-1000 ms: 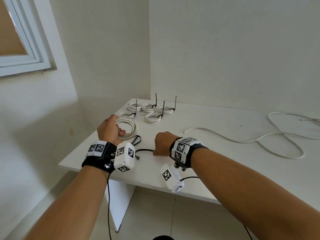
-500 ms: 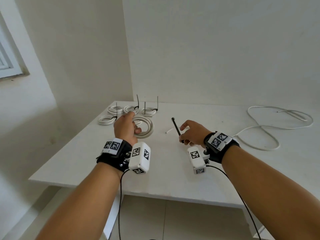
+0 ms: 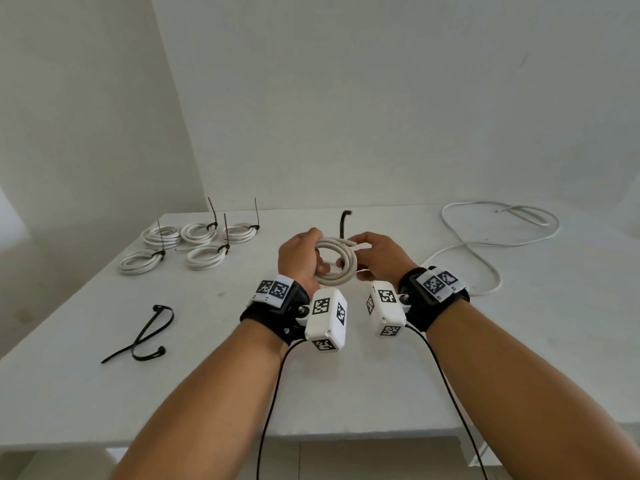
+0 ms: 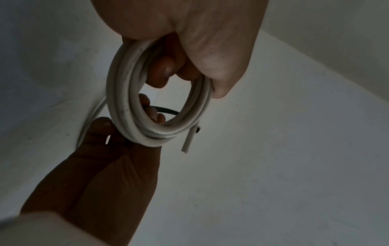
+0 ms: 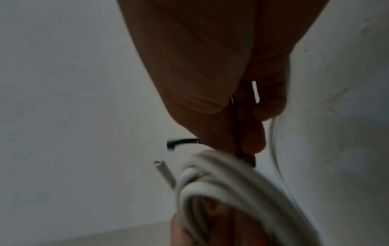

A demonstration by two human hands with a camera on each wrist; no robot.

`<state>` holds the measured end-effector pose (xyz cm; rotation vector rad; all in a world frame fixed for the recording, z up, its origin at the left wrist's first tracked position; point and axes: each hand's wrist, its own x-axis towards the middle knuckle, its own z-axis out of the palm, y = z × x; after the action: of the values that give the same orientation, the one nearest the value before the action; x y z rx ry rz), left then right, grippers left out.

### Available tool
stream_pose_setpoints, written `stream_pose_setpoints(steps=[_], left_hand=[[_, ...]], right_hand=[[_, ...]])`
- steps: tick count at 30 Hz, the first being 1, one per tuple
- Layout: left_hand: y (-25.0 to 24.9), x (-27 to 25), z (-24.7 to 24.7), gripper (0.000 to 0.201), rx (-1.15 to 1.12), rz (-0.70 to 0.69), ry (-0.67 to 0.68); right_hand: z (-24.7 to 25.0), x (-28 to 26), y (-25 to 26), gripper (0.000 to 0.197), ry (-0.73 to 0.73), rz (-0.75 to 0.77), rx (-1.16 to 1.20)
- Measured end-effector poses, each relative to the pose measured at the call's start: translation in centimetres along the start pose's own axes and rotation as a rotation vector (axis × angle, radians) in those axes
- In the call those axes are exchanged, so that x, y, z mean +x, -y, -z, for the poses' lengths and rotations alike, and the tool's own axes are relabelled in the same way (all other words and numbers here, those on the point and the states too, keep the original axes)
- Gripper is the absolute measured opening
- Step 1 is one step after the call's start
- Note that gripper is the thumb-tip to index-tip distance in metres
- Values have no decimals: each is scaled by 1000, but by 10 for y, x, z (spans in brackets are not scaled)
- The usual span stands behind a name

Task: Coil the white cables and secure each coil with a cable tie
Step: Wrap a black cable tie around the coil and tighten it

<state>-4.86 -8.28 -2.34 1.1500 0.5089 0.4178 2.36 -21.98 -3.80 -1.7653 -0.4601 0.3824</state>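
On the white desk (image 3: 346,375), left to right: two spare black cable ties (image 3: 145,336) lie crossed near the left edge; behind them sit five finished coils (image 3: 188,249), each cinched with a black tie whose tail stands up. At centre, we see the left hand (image 3: 299,259) with fingers curled through and around the current coil (image 3: 337,261), clamped on it and holding it just above the desk. The coil's cut end (image 4: 187,141) pokes free of the loops. The right hand (image 3: 377,258) meets the coil from the other side, pinching a black cable tie (image 3: 343,225) whose free end rises behind the loops. Far right, one loose white cable (image 3: 491,251) sprawls uncoiled. We judge the step in hand to be the tying of this coil: the winding looks done and the tie is at the bundle but not yet closed. The next move calls for passing the tie around all the strands, threading its tail through the head and pulling tight while the left hand keeps the loops together.
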Motion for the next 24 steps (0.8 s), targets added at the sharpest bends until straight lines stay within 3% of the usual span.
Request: stream_pose_setpoints(steps=[4, 9, 12, 14, 18, 21, 24], left_hand=[[10, 6, -6, 33, 75, 49, 66], [17, 10, 0, 19, 206, 126, 222], [15, 9, 1, 20, 228, 108, 212], [14, 11, 3, 19, 209, 84, 151], [15, 15, 10, 16, 169, 57, 72], [14, 16, 11, 13, 147, 54, 53], [10, 17, 13, 10, 123, 57, 48]], right_hand=[[8, 7, -10, 25, 127, -22, -96], [11, 11, -22, 43, 243, -169, -5], [9, 12, -26, 44, 270, -164, 123], [8, 9, -24, 35, 251, -127, 228], [6, 9, -21, 39, 254, -61, 286], [-2, 6, -16, 21, 160, 74, 181], [-3, 1, -9, 20, 47, 316, -52]])
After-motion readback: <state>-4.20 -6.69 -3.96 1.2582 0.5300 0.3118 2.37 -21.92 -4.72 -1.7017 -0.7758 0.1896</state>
